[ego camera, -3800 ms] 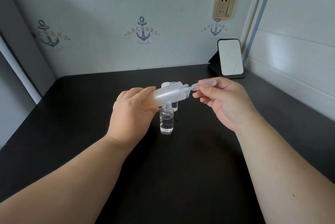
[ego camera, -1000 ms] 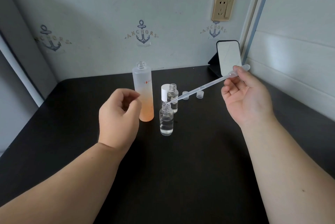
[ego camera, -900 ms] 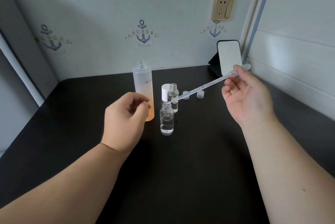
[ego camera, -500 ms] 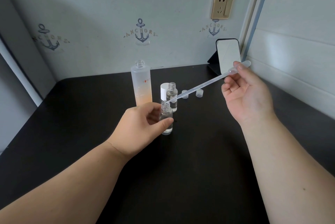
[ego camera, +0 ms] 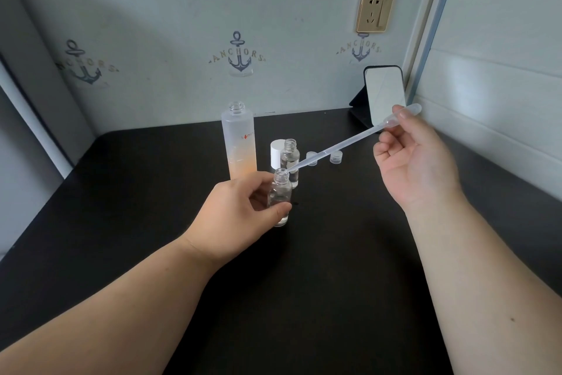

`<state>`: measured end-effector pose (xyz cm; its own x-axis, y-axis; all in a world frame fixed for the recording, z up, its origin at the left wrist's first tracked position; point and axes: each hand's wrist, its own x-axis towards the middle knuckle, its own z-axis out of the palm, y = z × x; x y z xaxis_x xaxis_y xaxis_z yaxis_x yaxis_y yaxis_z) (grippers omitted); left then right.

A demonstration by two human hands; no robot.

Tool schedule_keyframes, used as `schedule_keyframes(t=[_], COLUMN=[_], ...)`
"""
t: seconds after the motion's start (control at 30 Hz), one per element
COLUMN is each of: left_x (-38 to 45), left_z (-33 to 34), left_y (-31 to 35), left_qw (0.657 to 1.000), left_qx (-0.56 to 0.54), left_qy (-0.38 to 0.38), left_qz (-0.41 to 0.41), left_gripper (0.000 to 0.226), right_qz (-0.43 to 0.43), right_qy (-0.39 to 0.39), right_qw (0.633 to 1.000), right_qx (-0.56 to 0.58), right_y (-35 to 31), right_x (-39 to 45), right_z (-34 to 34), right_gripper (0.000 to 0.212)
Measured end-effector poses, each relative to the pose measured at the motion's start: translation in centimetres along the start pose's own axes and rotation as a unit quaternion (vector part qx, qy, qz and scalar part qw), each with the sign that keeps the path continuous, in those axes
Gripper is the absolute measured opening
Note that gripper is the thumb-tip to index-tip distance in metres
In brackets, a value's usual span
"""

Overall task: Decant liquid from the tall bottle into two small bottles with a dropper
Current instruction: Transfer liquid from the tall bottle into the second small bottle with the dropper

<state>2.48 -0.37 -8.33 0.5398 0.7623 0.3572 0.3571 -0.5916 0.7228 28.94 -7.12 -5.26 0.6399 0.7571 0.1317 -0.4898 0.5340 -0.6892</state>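
The tall frosted bottle point(ego camera: 241, 143), orange at the bottom and uncapped, stands upright on the black table point(ego camera: 319, 268). In front of it, my left hand point(ego camera: 240, 213) grips the near small clear bottle point(ego camera: 280, 192), which stands on the table partly filled. My right hand point(ego camera: 416, 162) pinches the bulb of a long clear dropper point(ego camera: 343, 143); the dropper slants down to the left and its tip sits at the mouth of that bottle. The second small clear bottle point(ego camera: 290, 159) stands open just behind.
A white cap point(ego camera: 276, 155) stands behind the small bottles. Two small clear caps point(ego camera: 312, 158) point(ego camera: 335, 157) lie to their right. A small mirror point(ego camera: 384, 95) leans at the back right corner, by the wall.
My left hand let go of the tall bottle, which now stands on the table, and took hold of the near small bottle. My right hand carried the dropper's tip to that bottle's mouth.
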Motion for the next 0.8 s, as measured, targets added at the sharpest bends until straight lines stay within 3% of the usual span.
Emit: schedule_keyframes(t=[0.8], left_x=[-0.16], left_z=[-0.12], left_y=[0.24], left_qw=[1.0], left_qx=[0.006], left_qy=[-0.002], left_qz=[-0.001], left_gripper=[0.035], right_qz=[-0.015], right_qy=[0.005], right_qw=[1.0], right_qx=[-0.006], right_y=[-0.05], right_x=[-0.08], right_z=[0.1], right_gripper=[0.01])
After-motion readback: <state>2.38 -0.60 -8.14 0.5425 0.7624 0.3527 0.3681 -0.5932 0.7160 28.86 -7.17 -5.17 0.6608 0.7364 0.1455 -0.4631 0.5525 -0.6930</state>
